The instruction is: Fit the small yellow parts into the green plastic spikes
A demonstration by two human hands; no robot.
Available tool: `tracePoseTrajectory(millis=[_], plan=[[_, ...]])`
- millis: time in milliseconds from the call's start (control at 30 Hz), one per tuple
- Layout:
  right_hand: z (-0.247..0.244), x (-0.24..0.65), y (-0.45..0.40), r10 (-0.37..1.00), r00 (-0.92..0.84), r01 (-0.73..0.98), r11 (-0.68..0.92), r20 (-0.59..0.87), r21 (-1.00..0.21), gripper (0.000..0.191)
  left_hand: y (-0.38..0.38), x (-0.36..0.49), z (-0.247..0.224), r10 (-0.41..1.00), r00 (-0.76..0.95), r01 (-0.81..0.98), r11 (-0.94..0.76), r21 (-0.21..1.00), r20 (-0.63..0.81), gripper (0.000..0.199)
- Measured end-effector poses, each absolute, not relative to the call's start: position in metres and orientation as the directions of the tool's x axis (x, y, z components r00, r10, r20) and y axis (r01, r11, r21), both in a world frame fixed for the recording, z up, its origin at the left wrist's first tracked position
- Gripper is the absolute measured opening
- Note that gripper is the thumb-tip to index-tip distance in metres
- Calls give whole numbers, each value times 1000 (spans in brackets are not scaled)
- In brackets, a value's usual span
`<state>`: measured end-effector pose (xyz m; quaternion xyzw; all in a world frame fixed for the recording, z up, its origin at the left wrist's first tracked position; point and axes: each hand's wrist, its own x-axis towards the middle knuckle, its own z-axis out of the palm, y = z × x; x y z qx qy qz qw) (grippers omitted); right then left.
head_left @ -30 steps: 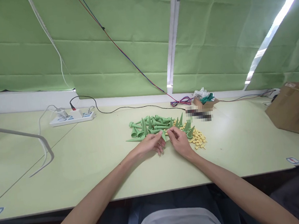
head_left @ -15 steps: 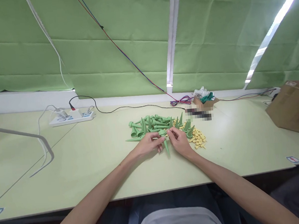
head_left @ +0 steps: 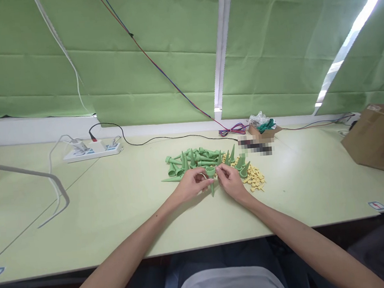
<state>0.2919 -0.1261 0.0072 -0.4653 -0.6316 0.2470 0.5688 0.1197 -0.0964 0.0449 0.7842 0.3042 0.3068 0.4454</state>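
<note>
Near the middle of the pale table (head_left: 117,213), the left hand (head_left: 192,183) grips a green spike (head_left: 211,174), its cup uppermost and its tip pointing to six o'clock. Just beside the cup, at three o'clock, the right hand (head_left: 230,181) bends thumb and forefinger toward each other; whether they hold anything, I cannot tell. From the spike, a heap of similar ones (head_left: 192,161) lies around ten, several cones (head_left: 232,155) stand point-up around two, and yellow pieces (head_left: 256,178) spread toward three. Farther off, a power strip (head_left: 108,152) lies between nine and ten.

Pale grey top (head_left: 229,286), lightly creased; dark blue-grey trousers (head_left: 222,258); bare forearms (head_left: 133,241).
</note>
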Motion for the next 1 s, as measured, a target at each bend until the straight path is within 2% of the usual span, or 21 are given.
tracePoseTrajectory(millis=[100,300,467,633,1000], plan=[[9,292,-127,872,68,284,449,485,-847,34,-97,121,45,747,606,225,-490,842,273,34],[9,292,-127,879,62,246,446,473,-861,33,-96,121,45,680,604,289,-673,680,416,31],[8,292,-127,881,53,249,444,470,-861,34,-96,121,44,657,618,277,-696,663,431,28],[10,291,-128,882,54,244,443,468,-863,35,-96,119,42,632,642,272,-716,643,433,14],[11,287,-128,874,57,196,464,482,-864,35,-90,115,36,610,610,317,-773,550,505,32]])
